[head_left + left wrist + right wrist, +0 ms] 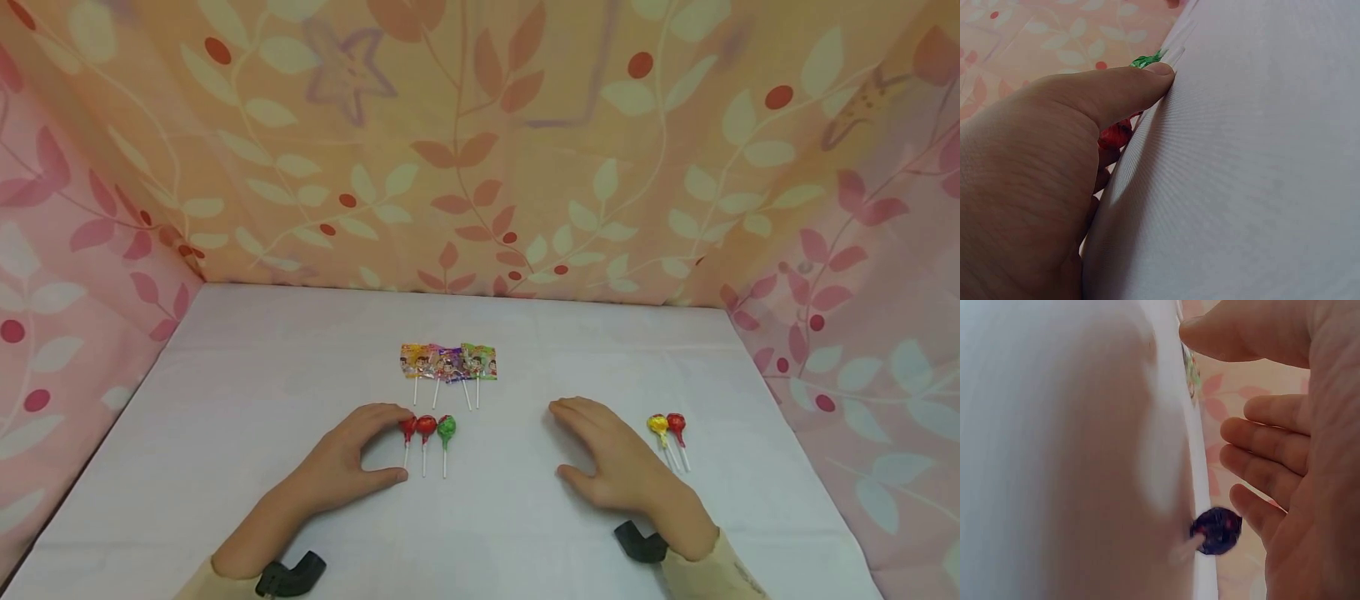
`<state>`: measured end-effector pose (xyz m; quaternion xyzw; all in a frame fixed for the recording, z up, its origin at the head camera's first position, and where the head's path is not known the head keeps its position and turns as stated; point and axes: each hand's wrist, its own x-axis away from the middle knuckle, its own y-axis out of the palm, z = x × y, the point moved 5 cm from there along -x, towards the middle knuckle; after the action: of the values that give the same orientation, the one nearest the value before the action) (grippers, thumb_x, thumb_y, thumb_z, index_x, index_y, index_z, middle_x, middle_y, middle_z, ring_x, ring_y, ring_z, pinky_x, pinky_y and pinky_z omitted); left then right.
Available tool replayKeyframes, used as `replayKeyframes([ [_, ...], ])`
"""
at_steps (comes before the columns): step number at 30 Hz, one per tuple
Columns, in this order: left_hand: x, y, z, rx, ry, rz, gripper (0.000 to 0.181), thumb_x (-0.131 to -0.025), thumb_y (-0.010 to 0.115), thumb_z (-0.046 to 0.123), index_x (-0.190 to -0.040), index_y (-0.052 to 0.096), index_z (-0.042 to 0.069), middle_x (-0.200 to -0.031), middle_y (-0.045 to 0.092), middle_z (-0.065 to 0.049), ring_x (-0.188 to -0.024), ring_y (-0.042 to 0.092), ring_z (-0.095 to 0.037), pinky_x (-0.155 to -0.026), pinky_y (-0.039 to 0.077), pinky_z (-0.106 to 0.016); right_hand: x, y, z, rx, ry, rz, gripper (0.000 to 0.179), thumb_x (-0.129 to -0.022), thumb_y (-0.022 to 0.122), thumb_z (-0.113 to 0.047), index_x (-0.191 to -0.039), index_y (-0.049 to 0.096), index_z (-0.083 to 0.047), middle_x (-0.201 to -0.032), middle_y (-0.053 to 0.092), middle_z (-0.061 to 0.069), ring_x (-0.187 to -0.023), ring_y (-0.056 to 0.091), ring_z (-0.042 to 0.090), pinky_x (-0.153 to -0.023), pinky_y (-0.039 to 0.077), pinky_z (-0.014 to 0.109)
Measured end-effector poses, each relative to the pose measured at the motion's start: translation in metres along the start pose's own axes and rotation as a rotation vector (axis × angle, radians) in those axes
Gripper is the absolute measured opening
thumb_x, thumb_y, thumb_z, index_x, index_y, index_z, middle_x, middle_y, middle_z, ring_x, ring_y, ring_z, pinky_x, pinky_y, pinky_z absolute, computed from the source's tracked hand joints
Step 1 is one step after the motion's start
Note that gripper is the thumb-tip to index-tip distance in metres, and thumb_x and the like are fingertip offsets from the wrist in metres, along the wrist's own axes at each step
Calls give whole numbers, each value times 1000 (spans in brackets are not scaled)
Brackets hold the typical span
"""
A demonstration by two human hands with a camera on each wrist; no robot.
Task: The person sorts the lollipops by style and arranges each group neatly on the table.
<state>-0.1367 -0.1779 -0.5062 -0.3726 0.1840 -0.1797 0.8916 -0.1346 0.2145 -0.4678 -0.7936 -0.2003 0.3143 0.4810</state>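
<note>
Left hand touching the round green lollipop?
Apart. Head view: the middle red lollipop and bare cloth separate the left hand from the round green lollipop.

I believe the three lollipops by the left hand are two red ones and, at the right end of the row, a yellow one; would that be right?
Not quite: the head view shows a green lollipop at the right end, not yellow. The two red lollipops by the left hand are as you say.

Three lollipops (pixel 426 426) lie in a row on the table (pixel 487 533); bagged lollipops (pixel 448 365), behind the row; left hand (pixel 348 458), at its left end; right hand (pixel 615 458), between row and rightmost lollipop cluster (pixel 658 424)
</note>
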Motion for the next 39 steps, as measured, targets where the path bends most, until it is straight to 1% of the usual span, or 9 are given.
replayKeyframes([
  [8, -1, -1, 2, 2, 6, 1, 81, -82, 100, 35, -153, 61, 31, -155, 56, 16, -148, 50, -17, -119, 47, -55, 10, -4, 11, 11, 19, 15, 79, -82, 87, -21, -153, 59, -2, -154, 60, 8, -143, 55, 31, -124, 36, 38],
  [12, 0, -2, 2, -2, -3, -1, 81, -82, 99, 35, -154, 61, 32, -156, 56, 16, -149, 50, -18, -119, 47, -56, 15, -7, 14, 15, 49, 6, 79, -83, 87, -23, -154, 58, -3, -156, 59, 8, -144, 54, 30, -125, 35, 37],
  [14, 0, -2, 2, -4, -8, 0, 81, -83, 99, 36, -154, 61, 31, -156, 56, 15, -149, 50, -18, -119, 47, -56, 17, -9, 16, 21, 68, -1, 80, -84, 87, -24, -155, 57, -4, -157, 58, 7, -145, 54, 30, -126, 33, 35],
  [16, 0, -2, 3, -8, -9, -1, 80, -83, 99, 37, -154, 61, 31, -156, 56, 15, -149, 50, -19, -119, 47, -57, 19, -11, 18, 21, 88, -7, 81, -84, 87, -24, -156, 57, -5, -158, 57, 7, -146, 53, 30, -127, 29, 28],
  [19, 0, -2, 3, -7, -9, -2, 80, -83, 99, 36, -154, 61, 32, -156, 56, 14, -149, 50, -19, -119, 47, -57, 23, -13, 22, 22, 110, -16, 81, -83, 87, -22, -156, 56, -6, -159, 56, 7, -147, 52, 30, -127, 19, 18],
  [22, 0, -2, 3, 0, -6, -1, 81, -82, 99, 35, -153, 61, 32, -156, 56, 15, -149, 50, -18, -119, 47, -56, 27, -15, 24, 13, 119, -22, 81, -82, 87, -19, -156, 57, -5, -158, 57, 8, -147, 52, 31, -125, 13, 13],
  [29, 0, -1, 3, 3, 3, 2, 81, -82, 100, 35, -153, 61, 31, -155, 56, 16, -148, 50, -17, -119, 47, -56, 32, -19, 28, -11, 143, -37, 81, -81, 86, -17, -156, 57, -7, -160, 55, 6, -148, 51, 30, -124, 12, 11],
  [33, 0, -1, 1, -12, 4, 7, 81, -82, 99, 36, -153, 61, 32, -155, 57, 16, -148, 51, -18, -118, 47, -57, 35, -19, 30, 5, 144, -38, 82, -80, 87, -17, -156, 57, -7, -160, 55, 6, -148, 52, 31, -124, 11, 12],
  [39, 0, 0, 1, -9, 7, 8, 80, -83, 99, 37, -153, 61, 32, -155, 57, 15, -148, 51, -18, -117, 48, -57, 39, -20, 33, 15, 144, -38, 83, -80, 87, -16, -157, 57, -8, -161, 55, 6, -148, 52, 32, -124, 11, 11],
])
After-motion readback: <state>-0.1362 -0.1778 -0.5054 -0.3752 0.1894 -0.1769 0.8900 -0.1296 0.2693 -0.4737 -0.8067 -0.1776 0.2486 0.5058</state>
